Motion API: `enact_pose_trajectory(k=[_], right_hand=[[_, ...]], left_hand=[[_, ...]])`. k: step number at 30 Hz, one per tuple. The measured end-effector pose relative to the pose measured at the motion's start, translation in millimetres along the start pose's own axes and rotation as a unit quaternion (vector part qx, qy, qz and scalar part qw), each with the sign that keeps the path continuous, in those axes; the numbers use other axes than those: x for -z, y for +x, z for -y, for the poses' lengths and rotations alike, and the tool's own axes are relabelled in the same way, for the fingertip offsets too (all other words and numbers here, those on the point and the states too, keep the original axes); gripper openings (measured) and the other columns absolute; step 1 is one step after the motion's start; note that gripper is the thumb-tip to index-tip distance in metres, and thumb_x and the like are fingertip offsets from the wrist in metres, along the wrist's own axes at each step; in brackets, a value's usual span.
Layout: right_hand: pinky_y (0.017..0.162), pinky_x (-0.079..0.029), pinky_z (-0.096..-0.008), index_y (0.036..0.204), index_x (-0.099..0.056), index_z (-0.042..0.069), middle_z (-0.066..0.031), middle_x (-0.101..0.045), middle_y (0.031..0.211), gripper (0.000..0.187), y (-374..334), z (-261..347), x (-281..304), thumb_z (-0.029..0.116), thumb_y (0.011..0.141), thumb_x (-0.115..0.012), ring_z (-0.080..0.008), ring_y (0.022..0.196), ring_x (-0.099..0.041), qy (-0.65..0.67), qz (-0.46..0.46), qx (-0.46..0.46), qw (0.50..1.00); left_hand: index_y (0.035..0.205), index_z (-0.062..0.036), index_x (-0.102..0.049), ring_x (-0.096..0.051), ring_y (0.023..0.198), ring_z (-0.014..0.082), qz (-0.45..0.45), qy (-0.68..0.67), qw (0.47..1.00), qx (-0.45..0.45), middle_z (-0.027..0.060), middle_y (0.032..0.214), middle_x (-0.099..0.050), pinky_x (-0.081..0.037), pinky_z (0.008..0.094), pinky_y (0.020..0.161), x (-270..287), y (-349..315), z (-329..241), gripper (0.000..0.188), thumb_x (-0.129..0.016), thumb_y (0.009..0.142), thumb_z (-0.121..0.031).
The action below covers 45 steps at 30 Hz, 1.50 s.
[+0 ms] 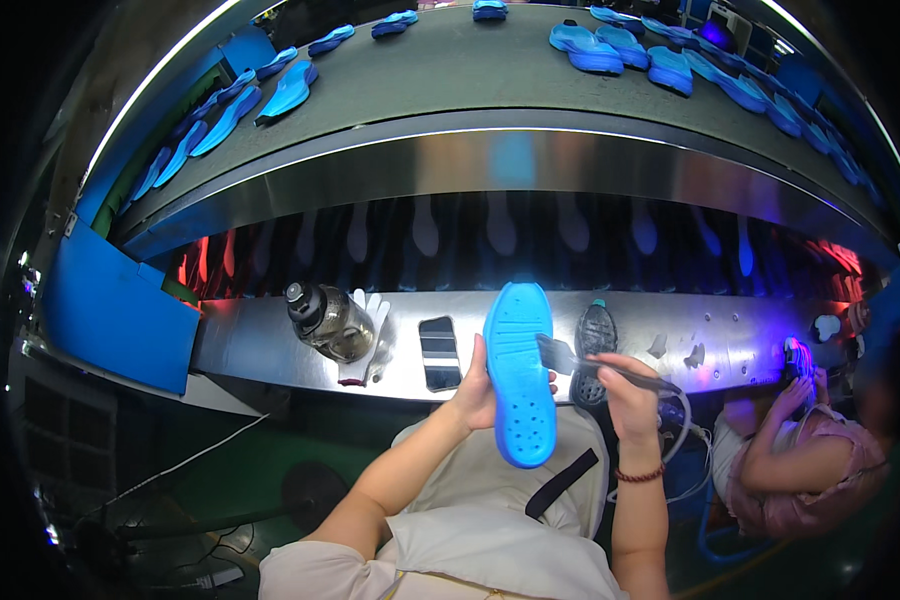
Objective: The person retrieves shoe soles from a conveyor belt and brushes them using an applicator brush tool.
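A bright blue shoe sole point(523, 385) is held upright in front of me, its hollow side with ridges and small holes facing me. My left hand point(478, 388) grips it by the left edge, with fingertips showing at the right edge. In my right hand point(630, 400) is a dark-handled brush point(560, 357), its bristles against the sole's right side near the middle. Just behind the brush, a black shoe sole point(596, 338) lies on the metal ledge point(470, 304).
A dark drink bottle point(328, 322), white glove point(377, 330) and phone point(439, 353) rest on the ledge. Beyond it, a wide belt point(440, 80) carries several blue soles point(288, 92). Another person point(810, 450) sits at the right. A white cable point(682, 440) hangs beside my right arm.
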State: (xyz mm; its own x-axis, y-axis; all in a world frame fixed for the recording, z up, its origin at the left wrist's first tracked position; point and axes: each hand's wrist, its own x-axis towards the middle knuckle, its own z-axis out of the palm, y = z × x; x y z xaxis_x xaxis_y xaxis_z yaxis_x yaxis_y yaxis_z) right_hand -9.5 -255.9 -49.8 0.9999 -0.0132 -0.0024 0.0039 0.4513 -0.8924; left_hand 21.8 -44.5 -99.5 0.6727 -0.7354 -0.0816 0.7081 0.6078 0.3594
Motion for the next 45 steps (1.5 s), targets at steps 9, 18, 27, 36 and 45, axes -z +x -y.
enact_pose_trajectory(k=[9,18,27,36,45], right_hand=[[0.068,-0.047,-0.0243,0.086,-0.065,0.0,-0.0099,-0.065,0.081,0.016,33.9,-8.9,-62.1,0.001,0.07,-0.065,-0.0148,0.072,-0.062,-0.382,0.039,0.269,0.883],[0.067,-0.049,-0.0248,0.089,-0.066,0.001,-0.012,-0.066,0.081,0.019,-23.9,35.5,-53.4,0.005,0.071,-0.066,-0.0159,0.072,-0.063,-0.346,0.27,0.078,0.895],[0.072,-0.049,-0.0252,0.09,-0.064,-0.004,-0.0132,-0.065,0.086,0.02,-7.9,47.8,-64.0,-0.001,0.071,-0.066,-0.0172,0.078,-0.063,-0.224,0.314,0.156,0.91],[0.078,-0.048,-0.0302,0.087,-0.064,-0.004,-0.0165,-0.064,0.09,0.018,-10.1,51.5,-57.4,-0.004,0.069,-0.064,-0.0223,0.084,-0.062,-0.064,0.303,0.059,0.949],[0.078,-0.049,-0.0306,0.087,-0.065,-0.002,-0.0156,-0.065,0.087,0.023,-16.6,47.6,-45.9,-0.006,0.065,-0.066,-0.0241,0.085,-0.062,-0.171,0.294,0.159,0.927]], left_hand=[[0.131,-0.0097,-0.033,-0.041,0.116,0.029,-0.148,0.035,0.984,-0.091,0.0146,0.128,-0.04,-0.031,0.0434,0.1,-35.9,4.0,18.8,0.086,-0.009,0.078,-0.073],[0.125,-0.0049,-0.039,-0.054,0.096,0.0335,-0.056,0.021,0.997,-0.054,0.0201,0.105,-0.054,-0.042,0.0495,0.087,-21.8,-25.5,-19.7,0.092,-0.01,0.075,-0.077],[0.126,-0.0076,-0.039,-0.051,0.105,0.0271,-0.037,0.038,0.996,-0.076,0.0136,0.116,-0.051,-0.042,0.041,0.09,-68.8,-20.2,-15.2,0.085,-0.012,0.078,-0.073],[0.112,-0.0007,-0.045,-0.06,0.079,0.0283,-0.071,0.115,0.958,-0.254,0.0194,0.088,-0.058,-0.051,0.0387,0.07,-73.6,-19.1,-17.6,0.102,-0.003,0.068,-0.082],[0.109,-0.0011,-0.046,-0.06,0.074,0.0299,-0.067,0.051,0.938,-0.336,0.0193,0.084,-0.058,-0.05,0.0414,0.067,-88.7,-18.0,-35.4,0.101,-0.007,0.066,-0.084]])
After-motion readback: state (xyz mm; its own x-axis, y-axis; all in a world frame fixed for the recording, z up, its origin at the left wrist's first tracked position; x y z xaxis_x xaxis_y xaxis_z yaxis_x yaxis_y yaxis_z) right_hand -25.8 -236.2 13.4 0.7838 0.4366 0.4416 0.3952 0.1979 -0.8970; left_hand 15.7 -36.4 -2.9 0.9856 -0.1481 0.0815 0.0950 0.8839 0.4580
